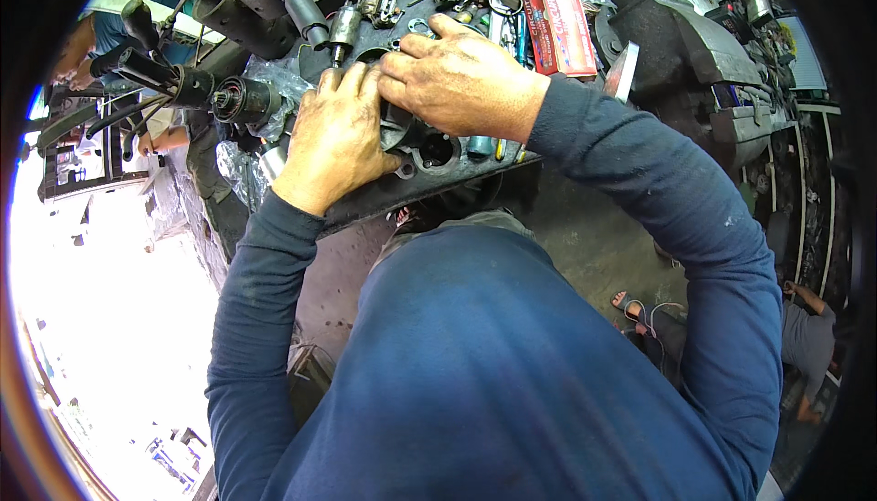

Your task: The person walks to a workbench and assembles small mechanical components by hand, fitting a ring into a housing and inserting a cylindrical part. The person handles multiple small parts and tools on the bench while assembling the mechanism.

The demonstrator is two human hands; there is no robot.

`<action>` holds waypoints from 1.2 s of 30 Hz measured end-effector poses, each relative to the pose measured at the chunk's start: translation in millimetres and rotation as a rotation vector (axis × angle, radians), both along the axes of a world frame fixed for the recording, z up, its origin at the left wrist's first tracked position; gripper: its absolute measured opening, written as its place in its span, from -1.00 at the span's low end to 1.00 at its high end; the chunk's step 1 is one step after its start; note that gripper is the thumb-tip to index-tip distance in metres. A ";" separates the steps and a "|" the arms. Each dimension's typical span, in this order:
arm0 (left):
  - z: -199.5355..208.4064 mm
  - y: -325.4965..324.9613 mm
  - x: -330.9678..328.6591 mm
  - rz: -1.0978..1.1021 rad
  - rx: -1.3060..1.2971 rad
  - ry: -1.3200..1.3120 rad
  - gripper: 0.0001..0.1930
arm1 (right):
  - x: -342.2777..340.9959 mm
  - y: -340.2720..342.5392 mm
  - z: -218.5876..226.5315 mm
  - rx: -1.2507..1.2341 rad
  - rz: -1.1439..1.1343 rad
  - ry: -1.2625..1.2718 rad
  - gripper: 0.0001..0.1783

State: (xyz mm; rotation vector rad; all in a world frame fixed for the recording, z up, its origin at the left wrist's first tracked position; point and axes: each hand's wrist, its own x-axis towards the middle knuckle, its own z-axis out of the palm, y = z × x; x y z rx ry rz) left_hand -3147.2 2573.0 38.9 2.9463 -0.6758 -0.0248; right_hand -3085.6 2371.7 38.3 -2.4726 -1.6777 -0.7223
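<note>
My left hand bends over a dark round metal part near the front edge of the bench, its fingers pointing away and curled down and its thumb out to the right. From the right, my right hand reaches in with curled fingers beside the left one. Its fingertips come down behind the left knuckles, and what they grip is hidden. Just right of the left thumb lies a metal end housing with a dark round opening. A small metal nut-like ring rests by the thumb.
Left of my hands are a cylindrical motor part, clear plastic wrap and dark metal cylinders. Behind stand a metal shaft piece, a socket set and a red box. Other people are at the left and lower right.
</note>
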 end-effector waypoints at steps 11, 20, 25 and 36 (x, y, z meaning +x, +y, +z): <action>-10.9 4.7 0.7 -0.045 -0.068 -0.107 0.01 | 0.2 -1.9 9.1 -0.322 -0.169 0.152 -0.80; -12.3 4.7 1.4 -0.031 -0.079 -0.094 -0.03 | 1.7 -1.5 11.4 -0.284 -0.142 0.172 -0.78; -9.7 4.4 0.2 -0.018 -0.064 -0.088 0.01 | -1.6 -1.0 10.6 -0.151 -0.059 0.042 -0.81; -1.9 -1.3 1.3 0.001 -0.011 0.003 0.11 | 2.4 -3.7 2.2 -0.110 -0.063 0.125 -0.84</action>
